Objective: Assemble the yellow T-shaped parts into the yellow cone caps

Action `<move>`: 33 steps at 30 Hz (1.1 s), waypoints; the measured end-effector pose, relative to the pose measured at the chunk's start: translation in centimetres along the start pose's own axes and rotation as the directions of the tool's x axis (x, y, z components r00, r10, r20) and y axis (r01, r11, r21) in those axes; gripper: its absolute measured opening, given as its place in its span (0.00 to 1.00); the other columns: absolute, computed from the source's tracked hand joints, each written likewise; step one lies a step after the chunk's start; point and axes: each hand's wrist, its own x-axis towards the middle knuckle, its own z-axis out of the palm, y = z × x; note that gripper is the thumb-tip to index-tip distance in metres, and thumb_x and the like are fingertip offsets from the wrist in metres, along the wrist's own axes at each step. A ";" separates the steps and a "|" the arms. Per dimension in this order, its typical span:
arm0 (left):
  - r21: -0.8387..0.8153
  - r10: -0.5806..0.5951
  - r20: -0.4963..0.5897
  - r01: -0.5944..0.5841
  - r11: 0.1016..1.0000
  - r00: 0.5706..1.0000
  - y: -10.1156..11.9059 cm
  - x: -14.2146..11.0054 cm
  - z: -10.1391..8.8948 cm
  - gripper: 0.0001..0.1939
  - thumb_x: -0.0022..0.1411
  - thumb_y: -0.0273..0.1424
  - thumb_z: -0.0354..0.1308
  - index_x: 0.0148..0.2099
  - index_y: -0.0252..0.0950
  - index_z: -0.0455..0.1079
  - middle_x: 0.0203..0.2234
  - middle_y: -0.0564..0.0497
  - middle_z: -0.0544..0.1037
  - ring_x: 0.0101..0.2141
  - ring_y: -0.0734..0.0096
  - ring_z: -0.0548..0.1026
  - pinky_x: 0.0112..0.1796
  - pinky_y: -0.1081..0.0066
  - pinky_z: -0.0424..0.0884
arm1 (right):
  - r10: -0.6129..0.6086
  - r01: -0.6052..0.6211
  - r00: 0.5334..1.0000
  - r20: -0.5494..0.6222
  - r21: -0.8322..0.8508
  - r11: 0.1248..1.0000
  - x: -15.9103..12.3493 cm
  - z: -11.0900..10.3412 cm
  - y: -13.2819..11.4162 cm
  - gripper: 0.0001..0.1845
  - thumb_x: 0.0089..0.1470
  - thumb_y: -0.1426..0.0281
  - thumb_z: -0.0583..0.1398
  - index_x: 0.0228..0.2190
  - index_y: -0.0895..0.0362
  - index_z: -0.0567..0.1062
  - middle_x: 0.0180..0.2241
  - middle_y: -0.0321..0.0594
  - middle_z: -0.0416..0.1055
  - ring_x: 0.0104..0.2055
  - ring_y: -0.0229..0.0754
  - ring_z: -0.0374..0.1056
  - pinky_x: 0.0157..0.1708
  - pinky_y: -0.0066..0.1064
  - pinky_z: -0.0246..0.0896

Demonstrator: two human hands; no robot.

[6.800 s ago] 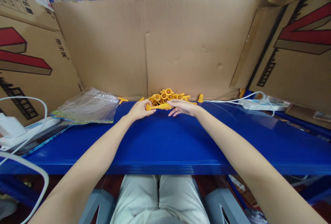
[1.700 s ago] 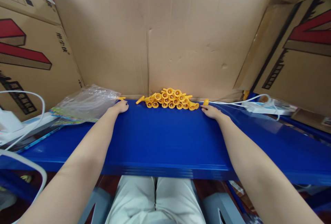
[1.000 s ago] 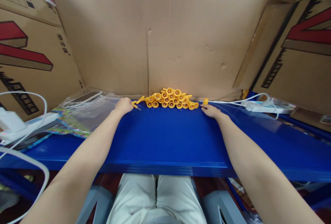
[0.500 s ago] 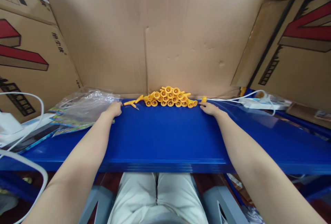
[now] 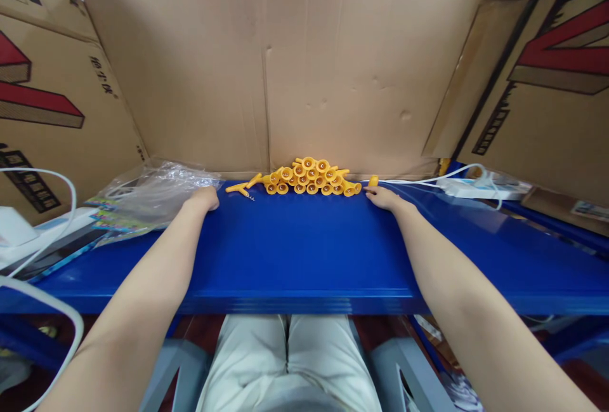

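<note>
A stack of yellow plastic trumpet-shaped pieces (image 5: 309, 178) lies at the back of the blue table (image 5: 304, 253), against the cardboard wall. One loose yellow piece (image 5: 239, 188) lies just left of the stack with a tiny metal spring beside it. Left of that piece, my left hand (image 5: 202, 199) rests with its fingers curled at the right edge of a clear plastic bag (image 5: 152, 193). My right hand (image 5: 383, 198) lies flat on the table, fingers stretched out. Its fingertips are close to a small yellow ring-like piece (image 5: 373, 181) right of the stack.
Cardboard sheets (image 5: 266, 75) wall in the back and both sides. A white power strip with cable (image 5: 476, 188) lies at the back right. A white charger and cables (image 5: 19, 228) sit at the left. My legs on a stool show below the table's front edge.
My left hand has left the loose yellow piece and drawn back left to the bag's edge. The bag has settled. My right hand has barely moved.
</note>
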 end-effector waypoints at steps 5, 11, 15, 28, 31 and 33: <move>0.022 -0.014 -0.011 0.014 1.000 1.000 -0.4 0.0 0.7 0.23 0.55 0.23 0.52 0.53 0.32 0.72 0.50 0.38 0.76 0.50 0.54 0.74 0.48 0.66 0.70 | -0.005 0.005 1.000 -0.007 -0.006 1.000 0.1 0.0 0.0 0.25 0.62 0.64 0.48 0.59 0.48 0.67 0.63 0.42 0.59 0.64 0.57 0.54 0.59 0.65 0.45; -0.031 -0.028 -0.096 0.025 0.999 0.995 -0.5 -0.8 1.1 0.23 0.56 0.23 0.50 0.53 0.36 0.73 0.53 0.39 0.73 0.54 0.49 0.70 0.56 0.52 0.63 | 0.004 -0.004 1.000 0.029 0.001 1.000 -0.4 -0.4 -0.3 0.26 0.63 0.65 0.47 0.60 0.49 0.65 0.64 0.42 0.56 0.65 0.57 0.52 0.59 0.65 0.43; -0.023 0.012 -0.209 -0.017 1.000 0.978 -0.1 -1.1 0.5 0.17 0.56 0.27 0.52 0.45 0.35 0.77 0.53 0.39 0.73 0.57 0.47 0.66 0.54 0.55 0.65 | 0.005 -0.005 1.000 0.017 0.008 1.000 -0.4 -0.4 -0.4 0.26 0.63 0.64 0.47 0.60 0.49 0.65 0.64 0.43 0.56 0.65 0.58 0.52 0.59 0.66 0.43; -0.021 -0.068 0.020 0.068 0.997 0.997 0.4 -1.0 -0.4 0.28 0.55 0.29 0.52 0.59 0.31 0.67 0.55 0.36 0.71 0.53 0.47 0.71 0.48 0.58 0.70 | -0.007 0.007 1.000 0.002 -0.002 1.000 0.0 -0.1 -0.1 0.25 0.62 0.65 0.48 0.59 0.47 0.67 0.63 0.41 0.59 0.64 0.57 0.54 0.59 0.64 0.45; -0.030 -0.006 -0.033 0.005 1.000 0.999 0.6 -0.9 -0.1 0.29 0.57 0.29 0.50 0.62 0.32 0.63 0.59 0.37 0.67 0.56 0.46 0.67 0.51 0.54 0.68 | -0.004 0.004 1.000 -0.007 0.002 1.000 0.1 0.0 0.0 0.25 0.62 0.65 0.49 0.58 0.47 0.67 0.62 0.40 0.60 0.64 0.56 0.55 0.59 0.63 0.45; -0.051 0.112 -0.087 -0.116 0.992 0.990 1.1 -0.7 0.2 0.30 0.59 0.30 0.48 0.64 0.37 0.61 0.62 0.42 0.64 0.59 0.48 0.63 0.54 0.53 0.64 | -0.005 0.005 1.000 -0.015 0.007 1.000 0.2 0.1 0.1 0.24 0.62 0.65 0.50 0.58 0.47 0.68 0.62 0.40 0.60 0.64 0.56 0.55 0.60 0.63 0.45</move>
